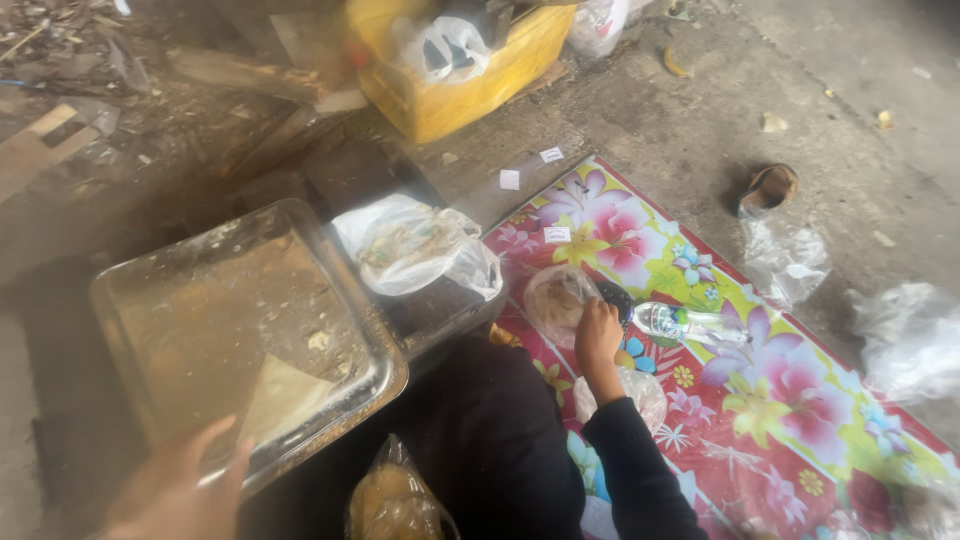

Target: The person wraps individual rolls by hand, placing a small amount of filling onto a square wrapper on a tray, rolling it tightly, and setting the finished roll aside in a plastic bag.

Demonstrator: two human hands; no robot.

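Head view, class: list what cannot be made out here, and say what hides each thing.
- Left hand: blurred and cut off by the bottom edge; its grip on the metal tray is unclear.
- Right hand: its fingers curl away, so whether it grasps the clear bag is hidden.
- Yellow crate: cut off by the top edge.

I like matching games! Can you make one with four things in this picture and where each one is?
Things:
1. metal tray
2. yellow crate
3. clear bottle
4. brown shoe

Places:
A. lying on the flowered mat
B. on bare concrete, right of the mat's top corner
C. by the left hand
D. at the top, holding plastic bags

Pairs: 1-C, 2-D, 3-A, 4-B
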